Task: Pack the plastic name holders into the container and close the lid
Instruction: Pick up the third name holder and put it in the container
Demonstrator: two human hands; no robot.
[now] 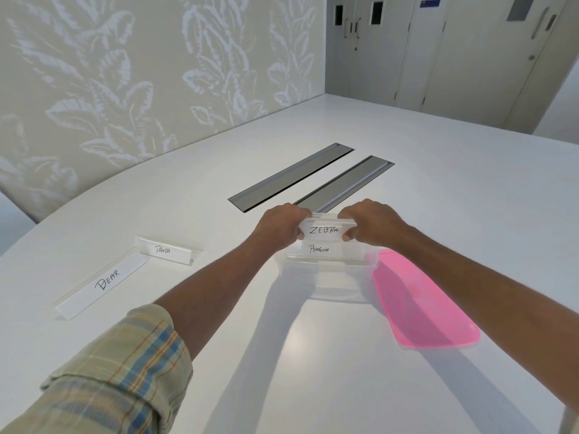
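Observation:
A clear plastic container (341, 286) stands open on the white table. My left hand (280, 227) and my right hand (371, 222) each grip one end of the name holder marked ZEBRA (324, 230), held over the container's far side. Below it, inside the container, stands a holder marked PENGUIN (319, 249). Two more holders rest on the table to the left: PANDA (164, 249) standing upright and BEAR (103, 283) nearer to me. The pink lid (423, 308) lies flat on the table, right of the container.
Two grey metal cable hatches (291, 177) are set into the white table (282, 355) just beyond my hands. A patterned wall runs along the left, and grey doors (438, 48) stand at the back right.

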